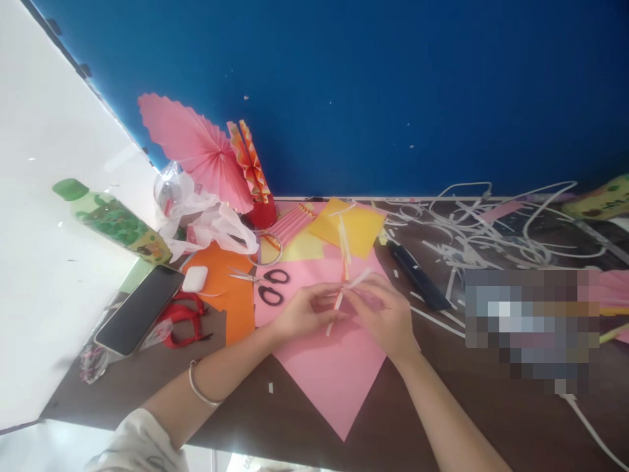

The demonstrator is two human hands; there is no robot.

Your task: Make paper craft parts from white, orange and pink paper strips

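Note:
Over a pink paper sheet point(339, 393), my two hands meet fingertip to fingertip. My left hand point(309, 307) pinches a narrow orange-and-white paper strip point(339, 300), whose pale end points down toward the sheet. Between the thumb and fingers of my right hand point(388, 313) is a thin white strip point(360, 278), pressed against the other strip. Exactly how the two strips join is hidden by the fingers. Black-handled scissors point(270, 295) lie open just left of my left hand. Behind the hands, pale loose strips point(344, 239) lie across a yellow paper sheet point(366, 229).
A phone point(140, 311), white case point(195, 279), red strap point(184, 321) and green-capped bottle point(118, 219) are at left. Pink folded fans point(196, 144) stand behind a plastic bag point(216, 226). A dark box cutter point(417, 275) and tangled white strips point(511, 226) lie right.

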